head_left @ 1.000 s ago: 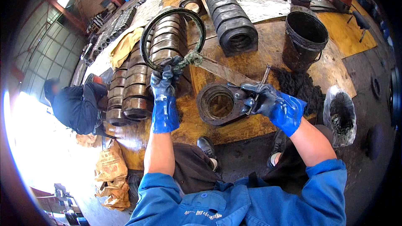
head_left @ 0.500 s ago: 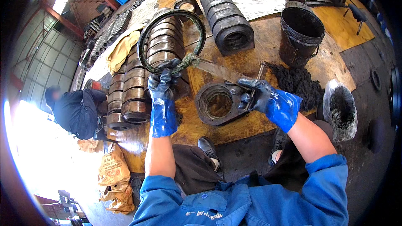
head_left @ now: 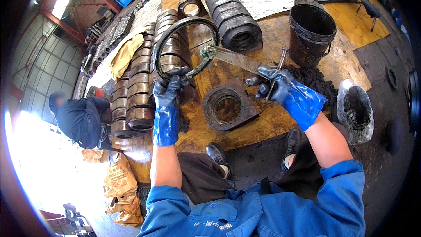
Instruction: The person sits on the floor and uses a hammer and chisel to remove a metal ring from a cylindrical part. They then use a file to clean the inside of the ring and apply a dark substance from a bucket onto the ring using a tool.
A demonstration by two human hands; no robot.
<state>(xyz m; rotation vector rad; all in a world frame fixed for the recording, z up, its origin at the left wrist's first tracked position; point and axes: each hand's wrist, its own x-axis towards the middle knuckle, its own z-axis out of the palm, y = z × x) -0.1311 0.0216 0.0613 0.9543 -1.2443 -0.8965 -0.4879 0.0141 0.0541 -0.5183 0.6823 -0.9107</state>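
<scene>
My left hand (head_left: 169, 94), in a blue rubber glove, is closed on the lower rim of a large dark ring (head_left: 188, 19), holding it up and tilted. My right hand (head_left: 285, 90), gloved the same way, grips a flat-bladed scraper (head_left: 234, 58) with a metal crossbar handle. The blade points left, and a greenish, greasy clump (head_left: 208, 52) sits at its tip against the ring's inner right side. Below and between my hands, a dark metal housing (head_left: 246, 110) with a round bore lies on the stained board; neither hand touches it.
Rows of metal cylinders (head_left: 139, 101) stand left, black blocks (head_left: 230, 11) at the back. A grimy bucket (head_left: 302, 46) and a dark heap (head_left: 322, 83) are at right, beside a plastic bag (head_left: 367, 125). Another person (head_left: 83, 120) bends at far left near paper sacks (head_left: 118, 180).
The ring has shifted slightly right and down. My right hand with the scraper has moved up and right, off the housing, and the clump has gathered at the blade tip.
</scene>
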